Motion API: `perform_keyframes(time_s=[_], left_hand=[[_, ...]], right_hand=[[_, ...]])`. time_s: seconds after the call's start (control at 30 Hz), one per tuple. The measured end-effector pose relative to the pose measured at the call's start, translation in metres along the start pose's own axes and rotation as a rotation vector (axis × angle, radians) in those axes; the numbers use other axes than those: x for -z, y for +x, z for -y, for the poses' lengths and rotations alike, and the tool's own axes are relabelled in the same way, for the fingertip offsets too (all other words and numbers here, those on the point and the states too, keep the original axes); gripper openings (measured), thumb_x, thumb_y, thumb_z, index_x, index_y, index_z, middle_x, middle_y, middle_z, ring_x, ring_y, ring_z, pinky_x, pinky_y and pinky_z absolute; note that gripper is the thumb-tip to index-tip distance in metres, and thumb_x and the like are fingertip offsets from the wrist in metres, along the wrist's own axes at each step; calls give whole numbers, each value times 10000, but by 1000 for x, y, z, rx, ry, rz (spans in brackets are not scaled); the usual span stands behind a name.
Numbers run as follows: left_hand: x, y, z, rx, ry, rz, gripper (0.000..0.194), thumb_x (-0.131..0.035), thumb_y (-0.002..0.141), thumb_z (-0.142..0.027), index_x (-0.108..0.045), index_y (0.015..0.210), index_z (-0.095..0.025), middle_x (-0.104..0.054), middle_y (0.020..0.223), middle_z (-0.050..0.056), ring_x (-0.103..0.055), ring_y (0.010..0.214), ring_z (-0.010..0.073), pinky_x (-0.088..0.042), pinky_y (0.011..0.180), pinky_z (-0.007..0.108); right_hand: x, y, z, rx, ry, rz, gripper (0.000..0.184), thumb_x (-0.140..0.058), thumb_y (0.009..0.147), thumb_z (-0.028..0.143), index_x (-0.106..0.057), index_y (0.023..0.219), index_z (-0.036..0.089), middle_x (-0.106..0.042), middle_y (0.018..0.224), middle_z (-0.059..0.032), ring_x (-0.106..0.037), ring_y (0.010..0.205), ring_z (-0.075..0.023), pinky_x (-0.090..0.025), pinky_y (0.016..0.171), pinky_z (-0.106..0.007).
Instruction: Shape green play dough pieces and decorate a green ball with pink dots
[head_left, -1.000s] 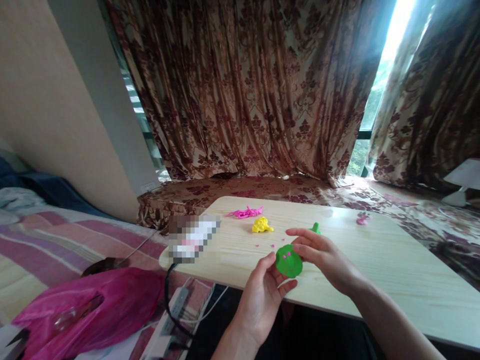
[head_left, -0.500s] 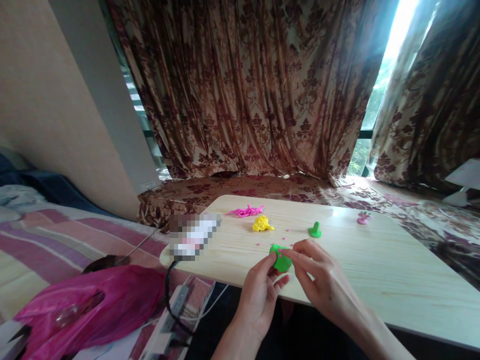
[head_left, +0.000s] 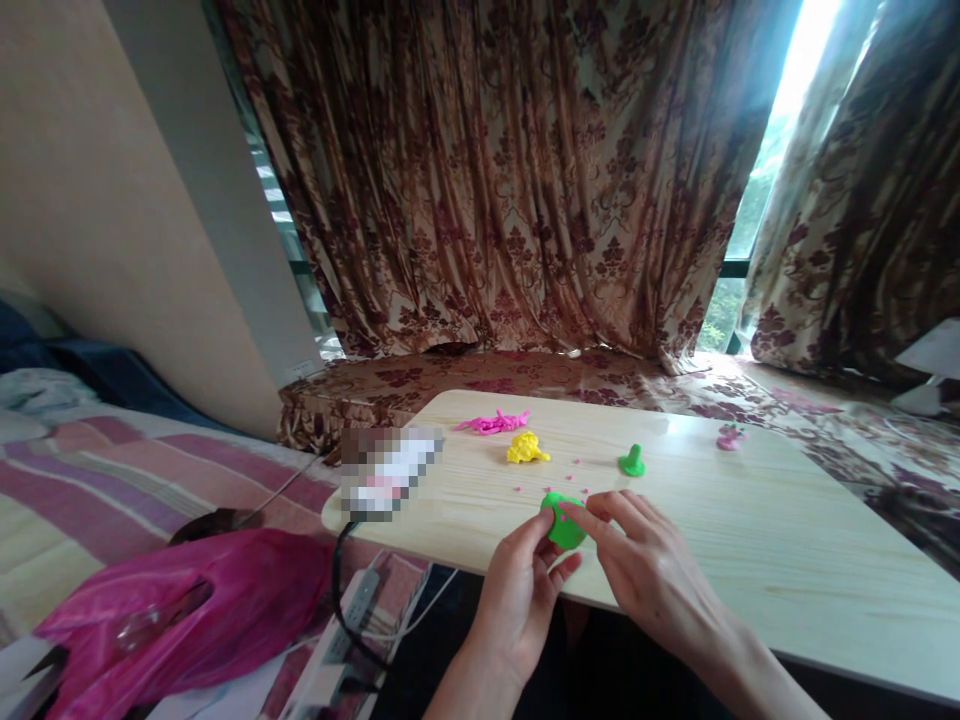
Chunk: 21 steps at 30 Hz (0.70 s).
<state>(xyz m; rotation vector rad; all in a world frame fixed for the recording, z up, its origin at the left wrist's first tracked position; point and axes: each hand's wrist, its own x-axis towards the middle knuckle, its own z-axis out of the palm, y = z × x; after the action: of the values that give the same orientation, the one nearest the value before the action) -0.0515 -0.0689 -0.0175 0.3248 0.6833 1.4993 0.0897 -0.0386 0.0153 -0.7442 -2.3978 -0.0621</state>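
Note:
My left hand (head_left: pixel 519 572) is closed around the edge of a rounded, flattened lump of green modelling clay (head_left: pixel 566 530), thumb on top and fingers beneath. A few tiny pink clay dots sit on its face. With its index finger stretched out, my right hand (head_left: pixel 641 545) touches the clay's upper right side; the other fingers are loosely bent and apart. Just beyond the hands, several small pink clay balls (head_left: pixel 568 478) lie scattered on the table (head_left: pixel 750 540). A green clay stem on a round base (head_left: pixel 633 461) stands upright past my right hand.
Behind the balls lie a crumpled yellow clay lump (head_left: pixel 527 448) and stringy pink clay (head_left: pixel 495 422). A small pink figure (head_left: pixel 730 437) stands at the far right. A blurred-out flat object (head_left: pixel 394 472) with a black cable is on the left; a pink plastic bag (head_left: pixel 195 610) lies beside the table.
My right hand's fingertips have shifted slightly on the green clay, from a pinch over it to the index finger resting against it. The left hand keeps its hold.

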Motion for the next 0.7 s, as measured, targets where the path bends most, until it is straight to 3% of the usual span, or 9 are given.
perform_keyframes(time_s=[0.2, 0.33, 0.5, 0.57, 0.7], left_hand=[[0, -1, -3, -87, 64, 8, 168, -624, 750, -251, -650, 876, -143, -665, 913, 62, -605, 783, 147, -475, 656, 259], [6, 2, -20, -67, -2, -82, 179, -634, 738, -228, -628, 902, -157, -651, 938, 67, -607, 759, 146, -500, 640, 268], [21, 5, -36, -114, -45, -145, 145, -622, 739, -175, -610, 883, -160, -638, 868, 47, -600, 699, 130, -530, 658, 285], [24, 5, -37, -108, -60, -141, 138, -614, 744, -165, -607, 881, -162, -633, 880, 49, -602, 720, 132, -532, 670, 285], [23, 6, -35, -68, -88, -118, 138, -611, 746, -168, -604, 884, -164, -628, 895, 52, -592, 714, 129, -528, 680, 295]], right_hand=[[2, 9, -3, -41, 125, -32, 425, -405, 822, 60, -544, 1180, 244, -565, 970, -79, -525, 876, -206, -450, 755, -347], [3, 23, -31, -167, 191, -119, 319, -409, 856, 130, -578, 1120, 193, -599, 973, -76, -567, 877, -181, -452, 771, -311], [-13, 39, -72, -263, 58, 154, 225, -479, 800, 139, -692, 846, 192, -658, 846, -49, -598, 786, -164, -443, 718, -271], [-22, 40, -80, -268, 39, 205, 208, -517, 752, 112, -706, 761, 199, -668, 814, -45, -599, 792, -171, -433, 718, -271], [-34, 38, -85, -289, 9, 259, 233, -539, 737, 115, -711, 861, 212, -669, 872, -55, -591, 826, -178, -414, 732, -282]])
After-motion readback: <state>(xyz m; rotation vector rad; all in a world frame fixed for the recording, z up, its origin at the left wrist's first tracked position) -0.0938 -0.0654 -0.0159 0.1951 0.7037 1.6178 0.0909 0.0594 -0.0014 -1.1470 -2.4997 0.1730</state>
